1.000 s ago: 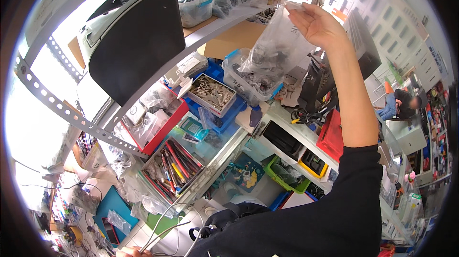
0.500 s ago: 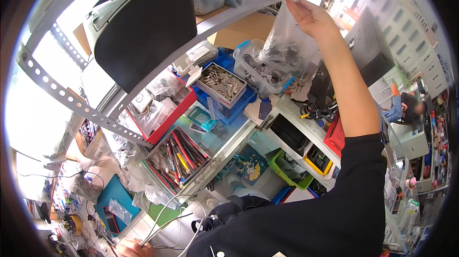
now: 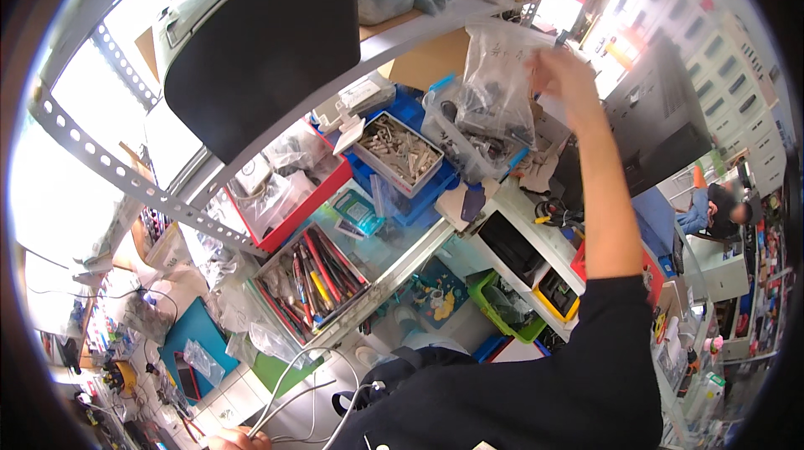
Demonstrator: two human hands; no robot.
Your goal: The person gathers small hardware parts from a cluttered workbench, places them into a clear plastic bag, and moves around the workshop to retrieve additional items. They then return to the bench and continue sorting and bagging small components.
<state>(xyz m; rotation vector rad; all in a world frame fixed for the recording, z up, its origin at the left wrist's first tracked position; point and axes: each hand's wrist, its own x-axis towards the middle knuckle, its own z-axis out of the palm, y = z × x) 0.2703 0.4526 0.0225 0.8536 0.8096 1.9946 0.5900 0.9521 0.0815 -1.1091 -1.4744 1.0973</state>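
Note:
My right hand [image 3: 566, 84] is raised at the upper right, smeared by motion, beside the right edge of a clear zip bag [image 3: 500, 86]. Whether its fingers touch the bag cannot be made out. Dark small parts fill the bag's lower half, and it stands on a clear plastic bin [image 3: 456, 133] with blue clips. Down at the lower left edge, my left hand [image 3: 239, 439] is closed around a grey cable [image 3: 266, 411], which loops across in front of my black shirt. The picture's edge cuts off part of this hand.
Left of the bin sits a white box of metal pieces [image 3: 399, 153]. A red box [image 3: 289, 190] holds bagged items. Pens and tools fill a tray [image 3: 311, 278] near the bench edge. A metal shelf [image 3: 402, 36] overhangs the bench. A person [image 3: 712, 205] sits at far right.
My right hand has come down and away from the bag's top corner. The bag, earlier hanging from it, now rests upright on the bin. My left hand keeps the cable.

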